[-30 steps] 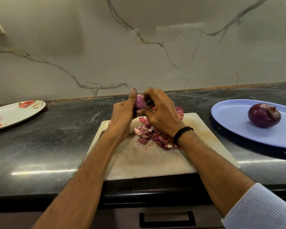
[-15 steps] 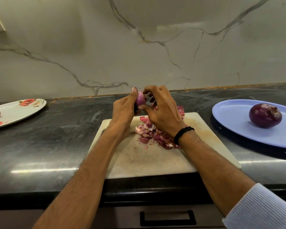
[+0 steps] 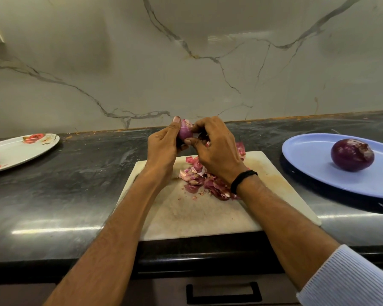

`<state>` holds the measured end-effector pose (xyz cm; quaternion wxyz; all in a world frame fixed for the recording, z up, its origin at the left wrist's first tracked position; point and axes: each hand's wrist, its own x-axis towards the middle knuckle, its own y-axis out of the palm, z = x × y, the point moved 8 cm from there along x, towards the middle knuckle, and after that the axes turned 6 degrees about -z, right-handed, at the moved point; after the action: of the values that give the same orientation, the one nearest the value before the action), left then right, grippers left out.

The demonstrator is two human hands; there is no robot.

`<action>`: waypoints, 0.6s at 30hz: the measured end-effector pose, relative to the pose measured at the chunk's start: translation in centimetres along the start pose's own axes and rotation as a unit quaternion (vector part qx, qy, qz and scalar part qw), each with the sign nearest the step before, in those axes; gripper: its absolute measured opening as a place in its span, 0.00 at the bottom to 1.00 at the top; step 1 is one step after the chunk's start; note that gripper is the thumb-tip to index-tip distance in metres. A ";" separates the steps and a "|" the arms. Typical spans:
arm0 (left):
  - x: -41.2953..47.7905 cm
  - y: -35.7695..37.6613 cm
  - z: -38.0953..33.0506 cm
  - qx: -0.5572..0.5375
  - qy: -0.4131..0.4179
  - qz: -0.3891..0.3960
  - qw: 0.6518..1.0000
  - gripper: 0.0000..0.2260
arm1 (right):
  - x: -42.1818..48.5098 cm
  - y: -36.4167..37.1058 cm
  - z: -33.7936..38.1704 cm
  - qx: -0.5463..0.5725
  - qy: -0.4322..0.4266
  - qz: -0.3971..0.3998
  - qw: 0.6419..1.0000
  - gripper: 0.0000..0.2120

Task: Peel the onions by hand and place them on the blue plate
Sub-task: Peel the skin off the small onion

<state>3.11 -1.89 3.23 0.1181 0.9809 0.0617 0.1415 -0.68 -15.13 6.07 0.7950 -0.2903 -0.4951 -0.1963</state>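
The left hand point(image 3: 164, 146) grips a small onion point(image 3: 185, 131). Its thumb stands up along the onion's near-left side and its fingers curl round the far side, mostly hidden. The right hand point(image 3: 217, 149) meets it from the other side. Its forefinger and thumb are bent and pinch the onion's right flank, where a flap of pale skin sticks up by the fingertips. The other right fingers are curled in behind; whether they touch the onion cannot be told. The onion is in the air between the two sets of fingers, above the far edge of the board point(image 3: 208, 213).

Below the fingers, a heap of peels point(image 3: 205, 182) lies on the board, partly under the right wrist, which wears a black band point(image 3: 241, 180).

Well to the right of the fingers, a blue plate point(image 3: 314, 164) sits on the counter point(image 3: 64, 184) with a second onion point(image 3: 352, 155) on it, dark purple and glossy. Well to the left sits a white plate point(image 3: 27, 149) with red flowers printed on it.
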 end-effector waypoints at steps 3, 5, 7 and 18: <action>0.1 0.1 0.0 -0.004 0.007 0.005 1.000 0.14 | 0.1 -0.2 -0.1 0.009 0.010 -0.008 1.000 0.14; 0.1 0.1 -0.1 -0.001 0.013 0.014 1.000 0.14 | 0.1 -0.3 0.0 0.013 0.009 -0.016 1.000 0.13; 0.1 0.1 -0.2 0.000 0.021 0.018 1.000 0.14 | 0.1 -0.4 0.0 0.011 0.007 -0.023 1.000 0.12; 0.1 -0.2 -0.3 -0.010 0.040 0.012 0.999 0.12 | 0.0 -0.7 -0.2 -0.006 -0.006 -0.034 0.999 0.10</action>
<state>3.09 -1.63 3.53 0.1236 0.9739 0.0536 0.1826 -0.94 -15.84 6.21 0.7831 -0.2795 -0.5083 -0.2243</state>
